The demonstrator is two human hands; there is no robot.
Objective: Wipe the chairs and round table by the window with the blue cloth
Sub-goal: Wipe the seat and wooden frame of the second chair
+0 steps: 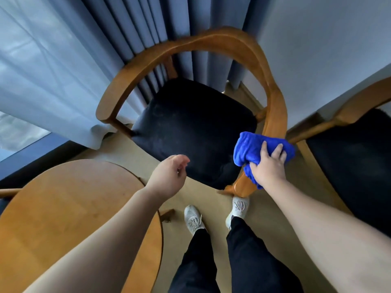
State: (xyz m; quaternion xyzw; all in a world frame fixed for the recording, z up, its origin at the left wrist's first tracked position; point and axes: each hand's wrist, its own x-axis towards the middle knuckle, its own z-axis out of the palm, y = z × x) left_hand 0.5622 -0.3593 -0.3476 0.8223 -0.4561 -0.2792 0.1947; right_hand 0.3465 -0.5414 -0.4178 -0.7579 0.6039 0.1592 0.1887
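A wooden armchair (pixel 211 42) with a curved back rail and a dark seat cushion stands in front of me, by the curtains. My right hand (pixel 269 166) grips the bunched blue cloth (pixel 249 149) and presses it on the front end of the chair's right armrest. My left hand (pixel 169 176) hovers over the seat's front edge, fingers loosely curled, holding nothing. The round wooden table (pixel 63 208) fills the lower left.
A second wooden chair (pixel 349 115) with a dark seat stands close on the right. Sheer and blue curtains (pixel 63 60) hang behind the chair. My feet in white shoes stand on tan floor (pixel 211 199) between table and chairs.
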